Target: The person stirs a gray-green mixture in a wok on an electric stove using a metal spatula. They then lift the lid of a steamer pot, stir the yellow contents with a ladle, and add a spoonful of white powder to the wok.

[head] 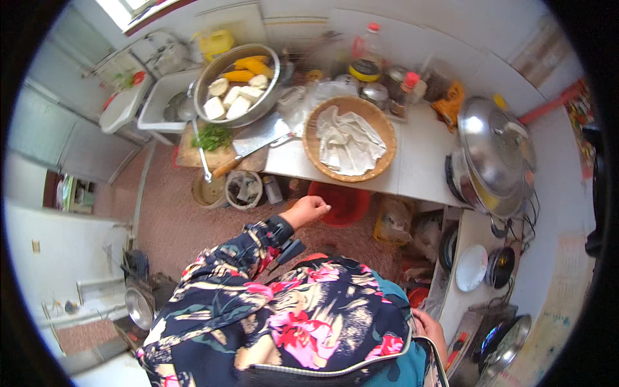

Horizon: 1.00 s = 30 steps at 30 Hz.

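My left hand (pixel 308 212) hovers in front of the counter's near edge, fingers curled in, with nothing visible in it. Just beyond it is a wicker basket (pixel 314 162) lined with a crumpled white cloth (pixel 350 140). To the basket's left a cleaver (pixel 261 135) with a wooden handle lies partly on a wooden cutting board (pixel 186 157). Chopped greens (pixel 213 137) and a long-handled metal ladle (pixel 199 145) are on that board. Low at my right side, my right hand (pixel 429 330) is beside the open edge of my floral jacket (pixel 314 334); its fingers are partly hidden.
A steel pot (pixel 197 104) holds corn (pixel 239 76) and white steamed buns (pixel 238 105). A lidded steel cooker (pixel 493 145) stands at right. Beneath the counter are a red basin (pixel 346 205), a white bucket (pixel 244 191) and a yellow crate (pixel 392 220). Bottles (pixel 366 58) line the wall.
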### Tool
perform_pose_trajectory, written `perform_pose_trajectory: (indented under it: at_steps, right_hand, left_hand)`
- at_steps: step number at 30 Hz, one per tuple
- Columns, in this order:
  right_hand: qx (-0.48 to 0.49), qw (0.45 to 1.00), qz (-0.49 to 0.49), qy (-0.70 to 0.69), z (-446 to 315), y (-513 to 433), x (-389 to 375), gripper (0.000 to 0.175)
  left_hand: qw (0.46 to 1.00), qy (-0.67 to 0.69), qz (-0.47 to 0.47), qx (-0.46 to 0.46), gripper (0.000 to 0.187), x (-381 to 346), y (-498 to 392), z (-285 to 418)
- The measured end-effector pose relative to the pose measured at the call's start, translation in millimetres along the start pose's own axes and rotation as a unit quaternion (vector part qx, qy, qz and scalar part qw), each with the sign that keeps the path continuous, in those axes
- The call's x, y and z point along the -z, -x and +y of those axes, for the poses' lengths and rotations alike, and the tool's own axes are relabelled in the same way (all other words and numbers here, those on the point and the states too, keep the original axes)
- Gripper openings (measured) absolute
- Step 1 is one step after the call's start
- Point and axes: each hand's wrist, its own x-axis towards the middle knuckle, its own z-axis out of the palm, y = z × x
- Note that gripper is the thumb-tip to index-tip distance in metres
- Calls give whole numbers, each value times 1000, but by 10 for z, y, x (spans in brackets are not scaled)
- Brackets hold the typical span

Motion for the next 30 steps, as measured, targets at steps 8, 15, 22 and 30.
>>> perform_pose_trajectory:
  at_steps: [8,15,22,30]
  right_hand:
    - [110,990,32,87,-84,-240,16,33]
    - [36,996,77,34,130,86,-193,33]
    - [32,992,119,6,246,328,-147,32]
    - [2,994,105,-30,429,441,65,30]
  left_hand:
    - [963,5,-267,36,28,-252,158,-138]
    - [964,-48,-258,39,22,-370,-83,80]
    - [941,-147,-302,-45,21,-732,-202,230]
    - [914,-263,-284,-119,38,-976,-198,488]
